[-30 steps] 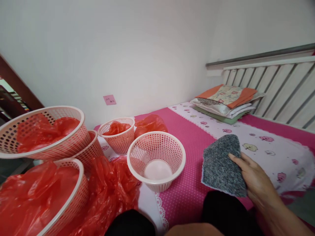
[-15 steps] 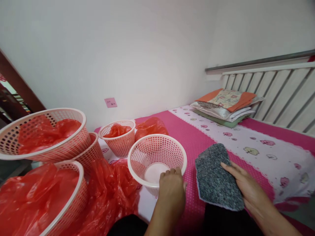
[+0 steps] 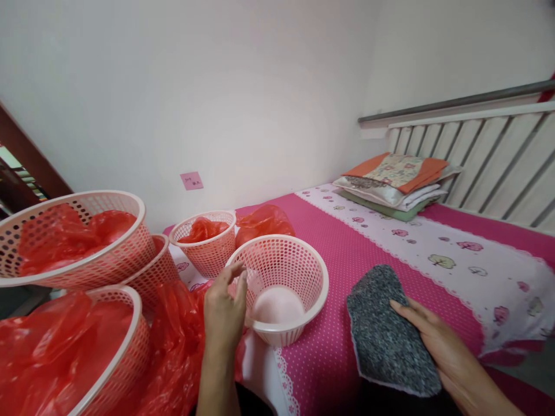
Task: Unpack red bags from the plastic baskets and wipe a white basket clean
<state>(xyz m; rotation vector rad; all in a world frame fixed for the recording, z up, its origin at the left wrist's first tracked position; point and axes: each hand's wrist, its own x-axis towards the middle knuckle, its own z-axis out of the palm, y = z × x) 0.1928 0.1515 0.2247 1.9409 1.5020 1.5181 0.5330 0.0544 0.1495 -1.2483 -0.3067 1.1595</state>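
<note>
My right hand [image 3: 429, 329] grips the right edge of a dark grey, speckled piece of felt-like fabric [image 3: 388, 329], thumb on top; it has an angular outline and a pale lower edge. At the left rim of a pale pink plastic basket [image 3: 281, 306], my left hand [image 3: 225, 303] is raised with its fingers loosely bent and the thumb apart from them. It covers part of that rim; whether it touches it I cannot tell. The basket stands upright, and its solid round bottom shows bare.
On the left, a large basket [image 3: 104, 254], a front basket [image 3: 125, 358] and a smaller basket [image 3: 208, 254] hold red plastic bags. More red bags [image 3: 173, 341] lie between them. Folded cushions [image 3: 394, 179] rest on the pink bedspread [image 3: 329, 254], near a white radiator [image 3: 489, 156].
My left hand has left the basket's front right rim and moved to its left side, with fingers loosened. My right hand and the grey fabric have shifted slightly down and right.
</note>
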